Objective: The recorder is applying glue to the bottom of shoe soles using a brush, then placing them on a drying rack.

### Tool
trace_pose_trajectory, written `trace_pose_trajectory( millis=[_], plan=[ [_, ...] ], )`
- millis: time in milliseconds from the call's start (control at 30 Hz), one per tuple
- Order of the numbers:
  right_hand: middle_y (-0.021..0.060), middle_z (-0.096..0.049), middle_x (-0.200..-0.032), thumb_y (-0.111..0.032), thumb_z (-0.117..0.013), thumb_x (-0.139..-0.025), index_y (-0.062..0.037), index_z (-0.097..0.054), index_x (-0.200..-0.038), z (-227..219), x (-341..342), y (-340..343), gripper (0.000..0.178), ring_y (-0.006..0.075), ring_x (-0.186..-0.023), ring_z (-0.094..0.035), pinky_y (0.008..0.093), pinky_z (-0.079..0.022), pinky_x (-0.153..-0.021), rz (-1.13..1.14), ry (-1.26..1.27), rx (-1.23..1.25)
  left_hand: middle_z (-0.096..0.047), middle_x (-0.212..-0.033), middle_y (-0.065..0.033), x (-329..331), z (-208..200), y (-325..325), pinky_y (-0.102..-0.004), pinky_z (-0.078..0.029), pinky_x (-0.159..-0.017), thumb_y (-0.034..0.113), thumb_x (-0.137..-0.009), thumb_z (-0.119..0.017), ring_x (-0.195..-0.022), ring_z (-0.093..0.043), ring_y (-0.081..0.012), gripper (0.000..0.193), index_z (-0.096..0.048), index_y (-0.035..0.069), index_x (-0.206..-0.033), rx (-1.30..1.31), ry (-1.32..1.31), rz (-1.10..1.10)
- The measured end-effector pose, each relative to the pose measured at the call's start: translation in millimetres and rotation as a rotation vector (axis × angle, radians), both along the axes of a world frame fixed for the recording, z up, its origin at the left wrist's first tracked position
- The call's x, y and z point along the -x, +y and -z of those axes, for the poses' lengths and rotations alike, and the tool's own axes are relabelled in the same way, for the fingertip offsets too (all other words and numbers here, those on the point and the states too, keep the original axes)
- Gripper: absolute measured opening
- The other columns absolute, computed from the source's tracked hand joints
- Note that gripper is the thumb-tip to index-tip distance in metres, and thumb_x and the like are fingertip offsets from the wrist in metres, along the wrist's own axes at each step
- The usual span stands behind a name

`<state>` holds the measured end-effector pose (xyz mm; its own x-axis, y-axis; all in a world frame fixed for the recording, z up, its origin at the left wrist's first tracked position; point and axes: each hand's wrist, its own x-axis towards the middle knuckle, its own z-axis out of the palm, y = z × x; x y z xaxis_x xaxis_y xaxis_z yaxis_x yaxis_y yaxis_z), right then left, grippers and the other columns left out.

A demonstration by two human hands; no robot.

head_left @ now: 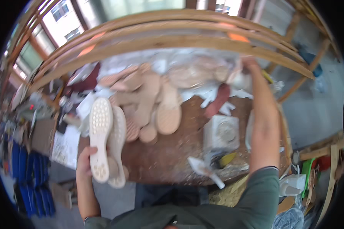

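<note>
A brown table (164, 160) bears piled beige soles (148, 101), a reddish piece (218, 101) and a whitish box (221, 133).

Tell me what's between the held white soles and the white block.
In the head view, from the held white soles rightward: tan soles, then a stretch of brown tabletop, up to the white block.

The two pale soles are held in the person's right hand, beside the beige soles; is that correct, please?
Not quite: the head view shows the two pale soles held in the left hand, beside the beige soles.
</note>
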<state>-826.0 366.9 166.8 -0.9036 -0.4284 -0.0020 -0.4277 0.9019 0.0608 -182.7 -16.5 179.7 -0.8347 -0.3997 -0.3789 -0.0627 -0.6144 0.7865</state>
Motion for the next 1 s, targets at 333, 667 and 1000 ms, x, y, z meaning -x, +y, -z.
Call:
trace_pose_trajectory(
  millis=[333, 667, 1000],
  plan=[
    [0.0080, -0.066, -0.084, -0.030, -0.062, -0.078, -0.0032, -0.061, -0.099, -46, -245, -85, 0.034, 0.0202, -0.071, -0.063, 0.0343, -0.051, -0.066, 0.236, -0.641, 1.067, -0.062, -0.099, -0.0141, -72, 105, -111, -0.0364, -0.053, -0.080, 0.018, -0.078, -0.057, -0.088, -0.063, -0.0246, 0.044, -0.050, -0.001, -0.118, -0.030, 0.098, -0.099],
    [0.0209, -0.063, -0.103, -0.032, -0.069, -0.075, 0.0082, -0.043, -0.121, 40, -425, -270, 0.067, 0.0279, -0.086, -0.065, 0.0345, -0.051, -0.075, -0.197, -0.569, 1.053, -0.062, -0.103, -0.0172, -36, 70, -86, -0.0348, -0.052, -0.076, 0.022, -0.078, -0.063, -0.088, -0.063, -0.0254, 0.049, -0.050, -0.007, -0.115, 0.195, 0.033, 0.237],
    [0.0146, -0.059, -0.093, -0.022, -0.067, -0.081, 0.0010, -0.056, -0.107, 40, -582, -155, 0.037, 0.0232, -0.081, -0.059, 0.0318, -0.047, -0.071, -0.333, -0.067, 1.127, -0.054, -0.108, -0.0233, -43, 62, -41, -0.0431, -0.042, -0.089, 0.022, -0.078, -0.064, -0.102, -0.053, -0.0367, 0.038, -0.056, -0.004, -0.104, 1.791, -0.165, -0.188]
  ],
)
